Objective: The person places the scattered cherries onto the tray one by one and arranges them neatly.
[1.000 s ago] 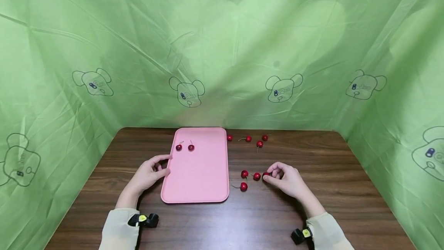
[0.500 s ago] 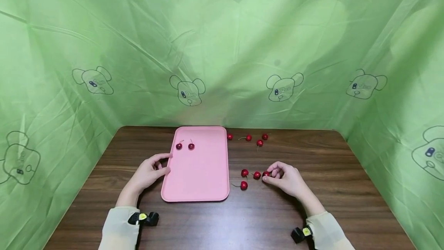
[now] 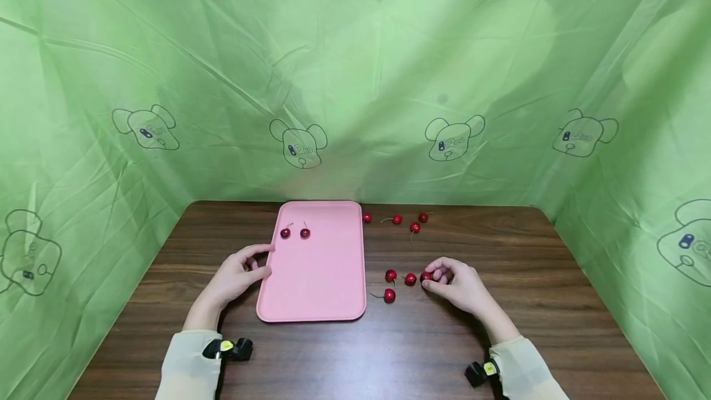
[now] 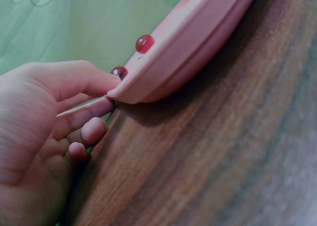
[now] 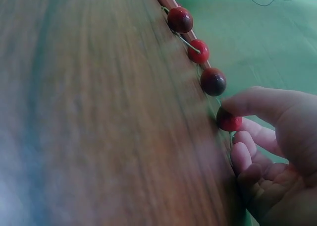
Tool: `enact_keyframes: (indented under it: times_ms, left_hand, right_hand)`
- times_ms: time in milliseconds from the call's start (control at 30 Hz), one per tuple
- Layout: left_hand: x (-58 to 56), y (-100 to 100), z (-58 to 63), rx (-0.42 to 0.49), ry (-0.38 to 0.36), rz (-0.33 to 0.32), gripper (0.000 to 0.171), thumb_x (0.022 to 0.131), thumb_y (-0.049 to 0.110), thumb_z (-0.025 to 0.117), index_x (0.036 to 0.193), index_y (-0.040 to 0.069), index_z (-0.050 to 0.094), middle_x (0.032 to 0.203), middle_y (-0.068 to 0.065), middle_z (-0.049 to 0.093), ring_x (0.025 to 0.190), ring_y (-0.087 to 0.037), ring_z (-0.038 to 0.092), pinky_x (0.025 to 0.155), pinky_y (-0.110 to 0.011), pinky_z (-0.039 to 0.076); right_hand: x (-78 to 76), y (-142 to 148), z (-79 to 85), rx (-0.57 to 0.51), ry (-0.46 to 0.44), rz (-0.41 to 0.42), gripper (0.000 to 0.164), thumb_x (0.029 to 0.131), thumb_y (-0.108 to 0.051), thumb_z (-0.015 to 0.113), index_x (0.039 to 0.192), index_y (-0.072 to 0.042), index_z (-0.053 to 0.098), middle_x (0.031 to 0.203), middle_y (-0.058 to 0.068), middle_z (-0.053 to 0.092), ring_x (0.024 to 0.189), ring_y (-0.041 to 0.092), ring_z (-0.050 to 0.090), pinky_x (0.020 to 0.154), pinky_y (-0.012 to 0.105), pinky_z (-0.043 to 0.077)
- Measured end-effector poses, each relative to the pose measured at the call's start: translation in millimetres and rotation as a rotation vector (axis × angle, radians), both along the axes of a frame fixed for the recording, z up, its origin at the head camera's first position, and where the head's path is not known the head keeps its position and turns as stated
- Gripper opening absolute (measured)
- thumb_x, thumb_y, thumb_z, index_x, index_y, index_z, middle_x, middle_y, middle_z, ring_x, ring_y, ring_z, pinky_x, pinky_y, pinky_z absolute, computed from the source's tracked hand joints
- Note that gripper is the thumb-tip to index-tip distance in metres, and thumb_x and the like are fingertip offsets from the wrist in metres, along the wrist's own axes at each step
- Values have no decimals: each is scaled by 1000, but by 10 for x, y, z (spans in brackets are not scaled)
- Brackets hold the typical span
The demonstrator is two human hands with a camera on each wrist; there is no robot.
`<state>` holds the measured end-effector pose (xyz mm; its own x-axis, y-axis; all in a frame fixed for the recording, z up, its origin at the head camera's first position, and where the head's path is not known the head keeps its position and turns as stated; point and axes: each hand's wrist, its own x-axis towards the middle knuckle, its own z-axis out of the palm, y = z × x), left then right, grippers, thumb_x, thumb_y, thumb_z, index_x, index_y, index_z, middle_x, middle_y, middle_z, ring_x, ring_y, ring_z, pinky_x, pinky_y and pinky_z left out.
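My left hand (image 3: pixel 236 273) holds the left rim of a pink tray (image 3: pixel 316 289), thumb and forefinger at its edge. The left wrist view shows that thumb (image 4: pixel 94 80) at the rim of the tray (image 4: pixel 173 67). Two dark red cherries with stems lie on the tray near its far left, a left cherry (image 3: pixel 285 233) and a right cherry (image 3: pixel 305 233). Right of the tray, my right hand (image 3: pixel 458 286) pinches a red cherry (image 5: pixel 229 119) between thumb and fingers, low at the tabletop. Close to it lie three more cherries, the nearest cherry (image 3: pixel 410 279) just left of my fingertips.
Several more cherries lie on the brown wooden table (image 3: pixel 500 245) behind, among them a stemmed cherry (image 3: pixel 397 219) and one cherry (image 3: pixel 366 218) against the tray's right edge. A green curtain (image 3: pixel 378 79) with printed dog faces encloses the table's back and sides.
Slightly more of the cherry shows between my right fingertips than a second ago. Both hands and the tray stay in nearly the same places; the head view has shifted a little.
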<state>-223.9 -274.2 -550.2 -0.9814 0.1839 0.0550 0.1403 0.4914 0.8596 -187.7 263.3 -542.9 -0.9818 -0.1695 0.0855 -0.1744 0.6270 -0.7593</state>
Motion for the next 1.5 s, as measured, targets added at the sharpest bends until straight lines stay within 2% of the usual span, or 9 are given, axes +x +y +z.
enact_keyframes:
  times_ms: [300, 633, 900, 1200, 1500]
  left_hand:
    - [10, -4, 14, 5, -11, -5, 50, 95, 6, 83, 143, 8, 70, 90, -8, 61, 79, -15, 55, 68, -26, 47]
    - [-2, -7, -27, 15, -9, -4, 51, 95, 6, 83, 144, 5, 68, 91, -7, 61, 78, -13, 53, 66, -26, 46]
    - [-9, -29, -25, 0, 5, -11, 49, 95, 7, 83, 143, 7, 70, 90, -6, 61, 78, -14, 55, 66, -26, 47]
    - [-20, -36, -39, -35, -1, -13, 49, 96, 9, 82, 143, 10, 70, 89, -4, 61, 79, -14, 56, 68, -27, 48]
    - [-2, -20, -25, -22, 9, -14, 48, 96, 9, 83, 142, 8, 70, 89, -4, 61, 78, -13, 55, 67, -27, 47]
  right_hand:
    - [14, 23, -14, -11, 68, 22, 25, 87, -6, 88, 109, -17, 80, 96, -1, 71, 81, 9, 64, 75, 27, 53]
    - [5, 18, -9, 1, 129, 31, 34, 86, -3, 85, 118, -12, 79, 101, 2, 71, 80, 10, 65, 75, 29, 55]
    - [3, 18, 11, 10, 113, 5, 38, 87, -15, 91, 120, -9, 75, 102, 4, 72, 80, 8, 66, 71, 27, 53]
    - [-10, 21, 4, -11, 83, -6, 35, 88, -15, 92, 118, -10, 75, 101, 1, 74, 79, 9, 66, 72, 27, 54]
    - [7, 22, 4, -9, 85, -8, 34, 88, -14, 91, 118, -8, 75, 101, 2, 75, 79, 8, 65, 71, 26, 53]
